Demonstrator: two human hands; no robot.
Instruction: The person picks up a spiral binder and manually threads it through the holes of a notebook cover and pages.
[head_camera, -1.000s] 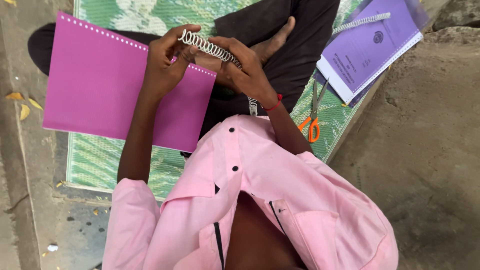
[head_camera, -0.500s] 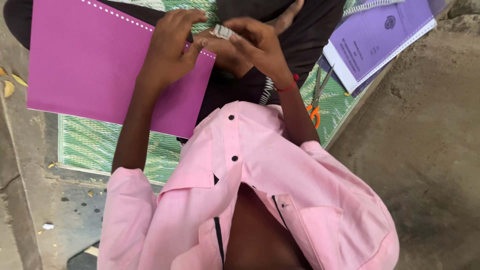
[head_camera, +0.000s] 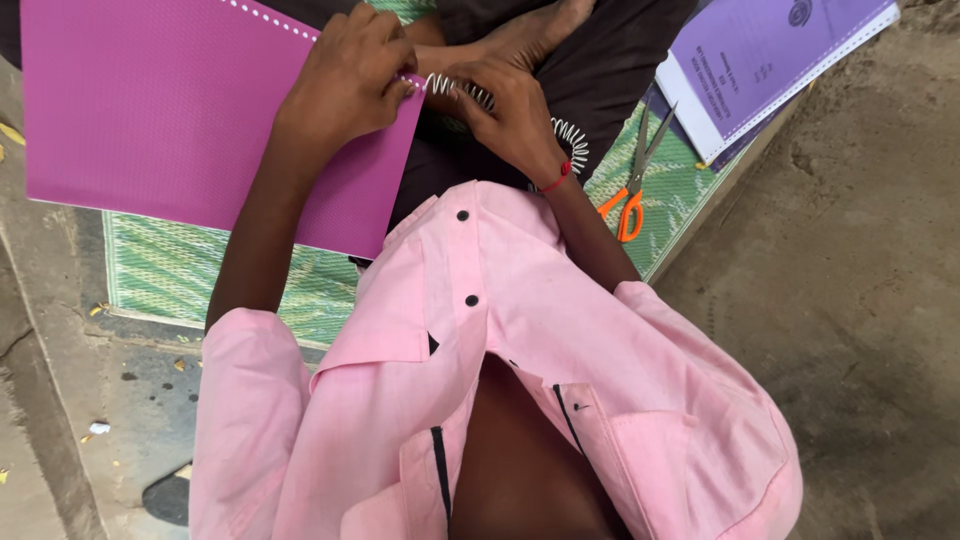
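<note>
A pink shirt (head_camera: 520, 380) fills the near view. Beyond it the left hand (head_camera: 345, 85) pinches the punched corner of a magenta cover sheet (head_camera: 180, 120), which lies over the left edge of a green woven mat (head_camera: 190, 275). Just beside it, the right hand (head_camera: 510, 110) is closed on a white spiral coil (head_camera: 570, 135), seemingly at the sheet's holes. Orange-handled scissors (head_camera: 632, 190) lie near the mat's right edge, before a purple booklet (head_camera: 770, 55).

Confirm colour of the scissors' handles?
Orange handles on the scissors, lying on the green woven mat; the head view shows them clearly.
</note>
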